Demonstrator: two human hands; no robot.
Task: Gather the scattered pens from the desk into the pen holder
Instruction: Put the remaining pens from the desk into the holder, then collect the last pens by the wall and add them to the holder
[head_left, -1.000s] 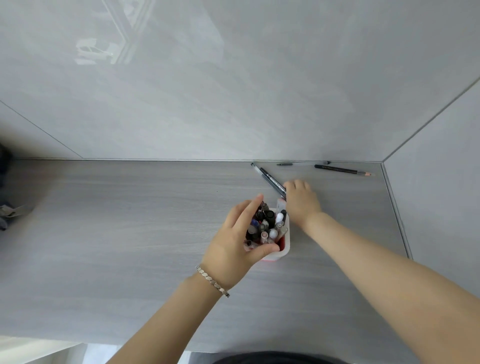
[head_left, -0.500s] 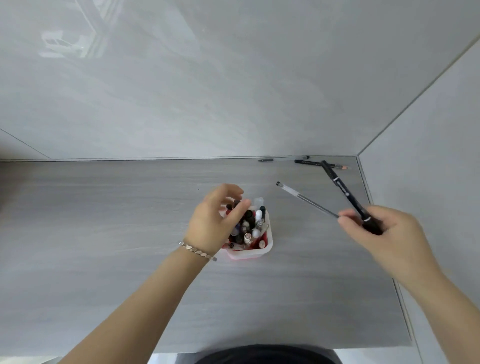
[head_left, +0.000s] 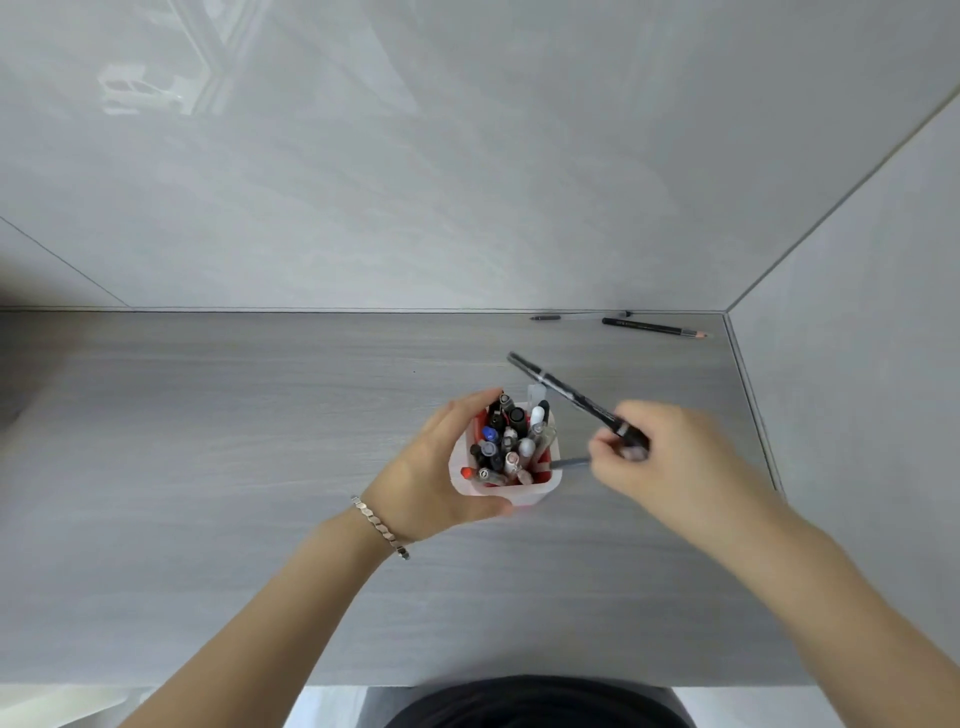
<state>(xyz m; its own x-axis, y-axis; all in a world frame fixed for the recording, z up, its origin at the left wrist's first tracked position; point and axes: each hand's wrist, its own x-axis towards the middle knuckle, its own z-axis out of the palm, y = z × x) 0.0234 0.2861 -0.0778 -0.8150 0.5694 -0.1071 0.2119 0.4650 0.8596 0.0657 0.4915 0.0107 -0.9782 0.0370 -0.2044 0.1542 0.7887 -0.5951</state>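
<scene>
A white pen holder (head_left: 540, 491) with a red inside stands mid-desk, crammed with several pens. My left hand (head_left: 436, 473) wraps around its left side and grips it. My right hand (head_left: 660, 467), just right of the holder, is shut on a black pen (head_left: 571, 397) that slants up and left above the holder's far right corner. A second, grey pen (head_left: 569, 462) pokes from the same hand toward the holder's right wall. A black pencil (head_left: 654, 328) and a small dark pen (head_left: 545, 317) lie at the desk's far right by the wall.
The grey wood-grain desk (head_left: 208, 467) meets a glossy grey wall at the back and a side wall on the right, forming a corner (head_left: 726, 313). The desk's near edge runs along the bottom of the view.
My right hand has carried the two pens leftward to the holder's right side. My left hand has closed around the holder.
</scene>
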